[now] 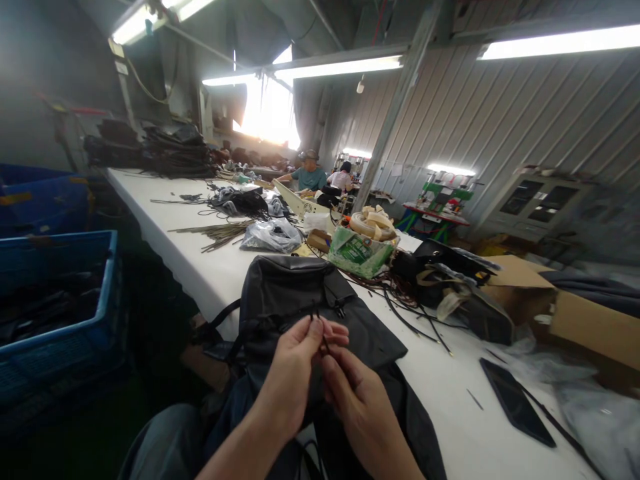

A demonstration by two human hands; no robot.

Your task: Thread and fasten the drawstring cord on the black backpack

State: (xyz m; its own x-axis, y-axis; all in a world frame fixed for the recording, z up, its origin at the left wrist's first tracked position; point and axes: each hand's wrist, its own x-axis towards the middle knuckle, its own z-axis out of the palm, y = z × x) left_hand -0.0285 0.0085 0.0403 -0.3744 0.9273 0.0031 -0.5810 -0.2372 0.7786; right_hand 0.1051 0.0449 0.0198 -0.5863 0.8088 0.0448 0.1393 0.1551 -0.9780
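A black leather-look bag (285,283) lies across the table's near edge and over my lap, its flap spread to the right. Above it, my left hand (300,353) pinches a thin black cord (325,343) between thumb and fingers. Close beside, touching or nearly so, my right hand (357,387) has its thumb and forefinger closed on the lower part of the same cord. Two short dark ends stick up past my left thumb. The exact grip between the fingertips is partly hidden.
Blue crates (107,287) stand on the floor at left. A green packet (360,252), loose straps, a phone (517,400) and an opened cardboard box (595,320) lie along the right. Plastic bags (273,235) and strips sit beyond the bag. Two people work farther back.
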